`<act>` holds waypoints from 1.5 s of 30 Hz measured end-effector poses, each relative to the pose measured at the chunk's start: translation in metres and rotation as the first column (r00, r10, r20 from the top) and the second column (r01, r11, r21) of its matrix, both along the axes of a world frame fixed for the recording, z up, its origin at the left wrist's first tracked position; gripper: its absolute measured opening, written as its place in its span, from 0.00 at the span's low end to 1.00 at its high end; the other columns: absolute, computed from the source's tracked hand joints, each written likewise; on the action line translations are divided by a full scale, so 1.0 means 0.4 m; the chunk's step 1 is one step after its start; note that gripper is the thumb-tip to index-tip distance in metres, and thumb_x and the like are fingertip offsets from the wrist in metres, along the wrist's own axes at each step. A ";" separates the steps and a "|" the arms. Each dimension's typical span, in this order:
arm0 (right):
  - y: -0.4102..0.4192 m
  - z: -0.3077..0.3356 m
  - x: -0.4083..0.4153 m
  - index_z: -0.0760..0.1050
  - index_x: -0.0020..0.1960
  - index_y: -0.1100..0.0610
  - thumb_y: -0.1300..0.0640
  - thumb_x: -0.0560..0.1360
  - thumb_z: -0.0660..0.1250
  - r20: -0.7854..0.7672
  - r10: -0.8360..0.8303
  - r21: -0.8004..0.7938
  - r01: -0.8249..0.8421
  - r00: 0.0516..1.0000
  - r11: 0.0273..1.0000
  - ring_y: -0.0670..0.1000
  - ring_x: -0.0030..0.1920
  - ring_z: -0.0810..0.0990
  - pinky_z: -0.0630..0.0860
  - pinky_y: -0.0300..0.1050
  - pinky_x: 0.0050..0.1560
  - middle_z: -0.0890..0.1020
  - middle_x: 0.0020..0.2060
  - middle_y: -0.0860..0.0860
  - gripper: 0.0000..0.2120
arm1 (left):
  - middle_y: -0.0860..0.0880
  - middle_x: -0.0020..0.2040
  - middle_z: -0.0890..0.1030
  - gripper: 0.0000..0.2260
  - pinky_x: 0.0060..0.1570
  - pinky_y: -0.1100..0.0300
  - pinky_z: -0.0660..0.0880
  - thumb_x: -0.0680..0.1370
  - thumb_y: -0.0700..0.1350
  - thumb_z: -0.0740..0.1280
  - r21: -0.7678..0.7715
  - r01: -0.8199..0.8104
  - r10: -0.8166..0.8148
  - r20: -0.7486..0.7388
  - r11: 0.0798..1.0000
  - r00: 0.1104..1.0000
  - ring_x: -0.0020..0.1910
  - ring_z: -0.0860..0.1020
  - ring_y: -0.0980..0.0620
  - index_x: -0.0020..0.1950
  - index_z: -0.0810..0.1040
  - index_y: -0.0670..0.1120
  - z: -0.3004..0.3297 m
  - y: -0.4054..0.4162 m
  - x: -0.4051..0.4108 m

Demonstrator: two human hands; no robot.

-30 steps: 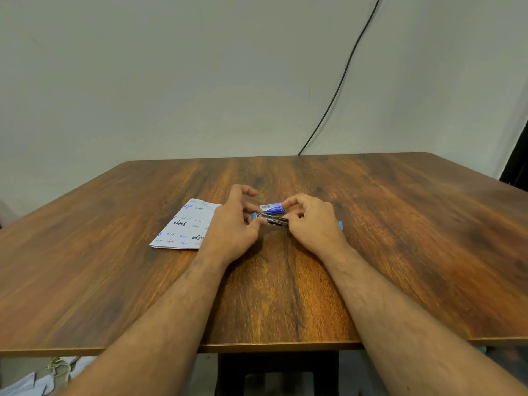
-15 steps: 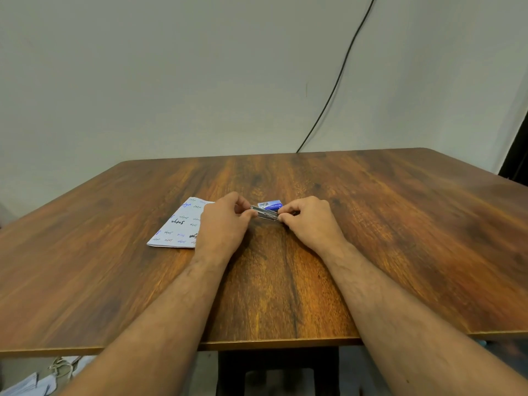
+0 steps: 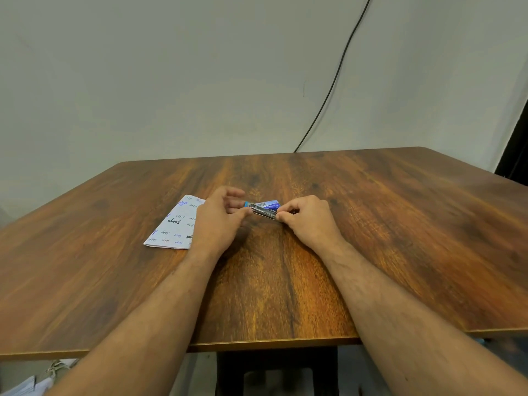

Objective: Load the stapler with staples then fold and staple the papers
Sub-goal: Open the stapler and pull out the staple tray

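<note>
A small metal stapler (image 3: 263,210) with a blue end lies near the middle of the wooden table (image 3: 400,224), held between both hands. My left hand (image 3: 218,221) pinches its left end with thumb and fingers. My right hand (image 3: 307,221) pinches its right end. Just behind the stapler sits a small blue staple box (image 3: 270,204). A folded white paper (image 3: 177,224) with handwriting lies on the table, left of my left hand and partly under it.
A black cable (image 3: 334,81) runs down the pale wall to the table's far edge. Loose papers (image 3: 25,387) lie on the floor at the lower left. A dark object (image 3: 517,155) stands at the right edge.
My left hand has opened its upper fingers and shifted slightly along the stapler. The view has dropped a little. The stapler stays between both hands.
</note>
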State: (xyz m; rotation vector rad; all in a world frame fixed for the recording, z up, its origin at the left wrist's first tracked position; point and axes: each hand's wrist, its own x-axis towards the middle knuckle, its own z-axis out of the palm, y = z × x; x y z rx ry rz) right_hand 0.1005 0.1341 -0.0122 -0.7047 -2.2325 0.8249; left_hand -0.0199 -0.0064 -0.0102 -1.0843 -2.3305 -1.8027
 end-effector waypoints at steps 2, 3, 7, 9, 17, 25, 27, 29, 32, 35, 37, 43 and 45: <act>0.001 -0.001 -0.001 0.87 0.46 0.51 0.54 0.74 0.74 0.002 0.002 0.006 -0.002 1.000 1.000 0.43 0.46 0.80 0.68 0.36 0.48 0.87 0.43 0.47 0.04 | 0.53 0.44 0.85 0.14 0.47 0.51 0.83 0.73 0.40 0.76 0.019 -0.001 0.000 0.019 1.000 1.000 0.40 0.84 0.56 0.53 0.77 0.52 -0.002 -0.001 -0.004; 0.001 -0.001 -0.001 0.87 0.46 0.51 0.54 0.73 0.74 0.003 0.002 0.009 -0.002 1.000 1.000 0.44 0.46 0.80 0.69 0.37 0.49 0.87 0.44 0.47 0.04 | 0.53 0.43 0.85 0.14 0.48 0.49 0.83 0.73 0.40 0.76 0.014 0.004 -0.004 0.012 1.000 1.000 0.40 0.84 0.56 0.53 0.77 0.53 -0.003 -0.001 -0.005; 0.001 -0.003 -0.002 0.87 0.46 0.51 0.54 0.73 0.74 0.004 0.004 0.015 -0.004 1.000 1.000 0.44 0.47 0.81 0.71 0.38 0.49 0.87 0.44 0.47 0.04 | 0.54 0.43 0.84 0.11 0.49 0.47 0.82 0.73 0.42 0.76 -0.041 -0.017 0.015 -0.048 0.999 0.999 0.42 0.83 0.53 0.46 0.79 0.57 -0.006 0.004 -0.009; 0.001 -0.003 -0.002 0.87 0.46 0.51 0.54 0.73 0.74 0.003 0.005 0.018 -0.005 1.000 1.000 0.45 0.47 0.81 0.70 0.38 0.49 0.87 0.44 0.47 0.04 | 0.54 0.41 0.84 0.09 0.48 0.48 0.82 0.74 0.43 0.75 -0.062 -0.032 0.029 -0.045 0.998 0.999 0.40 0.83 0.53 0.44 0.79 0.55 -0.006 0.004 -0.008; 0.004 -0.005 -0.002 0.87 0.46 0.51 0.54 0.73 0.74 0.000 0.002 0.032 -0.002 1.000 0.999 0.45 0.48 0.81 0.73 0.40 0.52 0.87 0.43 0.47 0.04 | 0.52 0.39 0.86 0.04 0.47 0.53 0.82 0.74 0.43 0.76 -0.034 -0.011 0.012 0.013 0.999 1.000 0.38 0.84 0.54 0.45 0.84 0.51 0.001 -0.001 -0.005; 0.001 -0.004 -0.002 0.87 0.45 0.50 0.52 0.73 0.73 -0.002 0.019 0.040 -0.019 1.000 0.999 0.47 0.48 0.82 0.75 0.44 0.54 0.87 0.42 0.46 0.05 | 0.55 0.44 0.86 0.09 0.52 0.56 0.81 0.73 0.41 0.77 0.046 0.072 -0.073 0.019 0.996 0.997 0.44 0.84 0.58 0.50 0.84 0.51 0.006 -0.013 0.002; 0.001 -0.005 -0.001 0.87 0.45 0.50 0.52 0.74 0.73 -0.003 0.025 0.043 -0.025 1.000 0.999 0.48 0.48 0.82 0.75 0.45 0.54 0.87 0.42 0.46 0.04 | 0.54 0.46 0.86 0.11 0.47 0.62 0.80 0.73 0.41 0.77 0.057 0.076 -0.077 0.011 0.995 0.997 0.42 0.84 0.60 0.52 0.81 0.49 0.004 -0.013 0.004; -0.001 -0.004 -0.002 0.87 0.45 0.50 0.52 0.74 0.73 -0.012 0.030 0.050 -0.030 0.999 0.998 0.48 0.48 0.82 0.75 0.46 0.55 0.87 0.42 0.46 0.04 | 0.53 0.43 0.86 0.07 0.45 0.64 0.77 0.72 0.42 0.77 -0.006 0.089 -0.089 -0.047 0.996 0.995 0.38 0.82 0.63 0.47 0.83 0.49 0.001 -0.011 0.008; -0.002 -0.002 -0.002 0.87 0.45 0.50 0.52 0.74 0.73 -0.010 0.036 0.047 -0.036 0.999 0.998 0.46 0.47 0.82 0.75 0.46 0.54 0.87 0.41 0.46 0.04 | 0.54 0.42 0.84 0.11 0.42 0.65 0.77 0.73 0.44 0.77 -0.068 0.066 -0.074 -0.109 0.995 0.991 0.36 0.81 0.62 0.50 0.77 0.51 -0.003 -0.006 0.014; -0.003 0.000 0.000 0.87 0.44 0.50 0.52 0.73 0.74 -0.004 0.050 0.047 -0.049 0.999 0.998 0.45 0.46 0.81 0.75 0.45 0.53 0.85 0.38 0.45 0.04 | 0.52 0.43 0.82 0.12 0.46 0.53 0.81 0.72 0.45 0.78 -0.041 0.010 -0.012 -0.067 0.999 0.998 0.40 0.84 0.51 0.47 0.75 0.51 -0.001 -0.006 0.007; -0.004 0.000 0.001 0.87 0.44 0.50 0.52 0.74 0.74 -0.002 0.056 0.048 -0.056 0.998 0.997 0.45 0.47 0.81 0.75 0.45 0.53 0.85 0.40 0.45 0.04 | 0.51 0.42 0.83 0.09 0.49 0.46 0.82 0.72 0.45 0.77 -0.043 0.015 -0.017 -0.047 0.999 0.999 0.41 0.84 0.48 0.44 0.78 0.53 0.000 -0.006 0.007; -0.003 -0.003 0.000 0.87 0.44 0.50 0.51 0.73 0.73 -0.014 0.048 0.050 -0.047 0.999 0.998 0.46 0.45 0.82 0.75 0.44 0.50 0.86 0.39 0.46 0.05 | 0.54 0.41 0.86 0.06 0.50 0.48 0.82 0.73 0.43 0.77 0.003 0.018 -0.017 -0.050 1.000 0.999 0.38 0.84 0.53 0.42 0.82 0.53 0.003 -0.005 0.007; -0.006 0.000 0.002 0.87 0.44 0.50 0.52 0.74 0.73 -0.011 0.051 0.050 -0.051 0.999 0.997 0.46 0.45 0.81 0.74 0.43 0.49 0.85 0.38 0.45 0.05 | 0.53 0.43 0.85 0.08 0.49 0.49 0.83 0.73 0.44 0.77 0.004 0.033 -0.033 -0.051 0.999 0.998 0.39 0.84 0.54 0.47 0.80 0.53 0.002 -0.005 0.009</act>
